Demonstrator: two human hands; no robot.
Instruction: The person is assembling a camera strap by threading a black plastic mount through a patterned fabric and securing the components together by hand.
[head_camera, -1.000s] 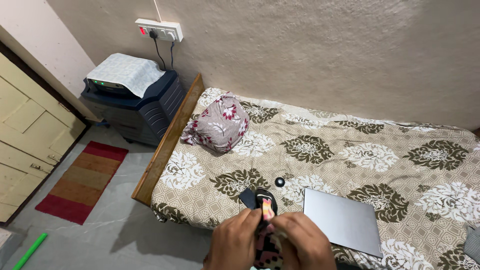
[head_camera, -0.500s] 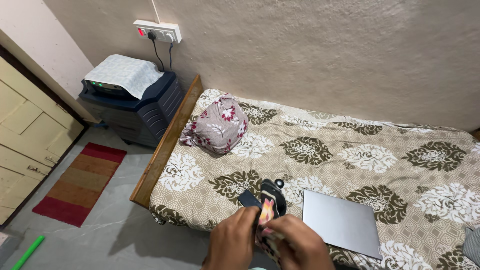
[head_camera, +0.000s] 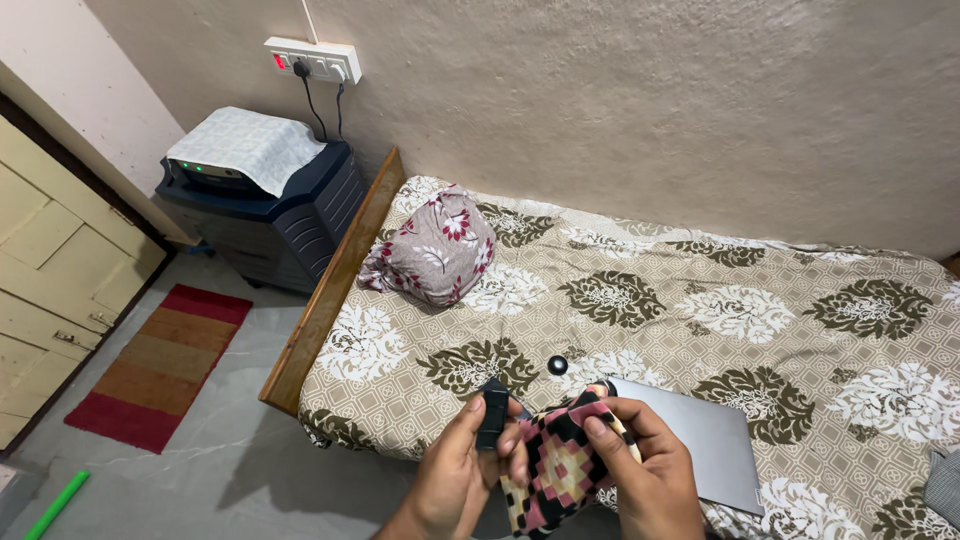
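Hands are down at the near edge of the bed (head_camera: 700, 290), right in front of us. Our left hand (head_camera: 455, 480) is pinching a small black strap (head_camera: 491, 412) between thumb and fingers, so that grip is clenched on the strap. Our right hand (head_camera: 645, 465) is grasping a patterned pouch (head_camera: 560, 465), dark with pink, cream and yellow diamonds, thumb on top and fingers curled behind it. The pouch sits between both hands, held up off the bed, and the strap seems to join it at its left end, though we can't tell exactly how it's attached.

Just past our right hand a grey laptop (head_camera: 700, 440) lies flat and closed on the floral bedsheet, its near left corner hidden behind the pouch. A small round black thing (head_camera: 557, 365) sits on the sheet just beyond the hands, too small to tell what it is. Further up on the left a floral pillow (head_camera: 432, 245) leans near the wooden bed frame (head_camera: 325, 295).

Off the bed to the far left there's a dark blue box unit (head_camera: 270, 205) with a white cloth (head_camera: 247, 148) on top, under a wall switchboard (head_camera: 313, 58) with plugs in it. A striped red mat (head_camera: 158, 365) lies on the floor by a cream door (head_camera: 50, 290), and a green stick (head_camera: 55, 505) pokes in at the near left corner.
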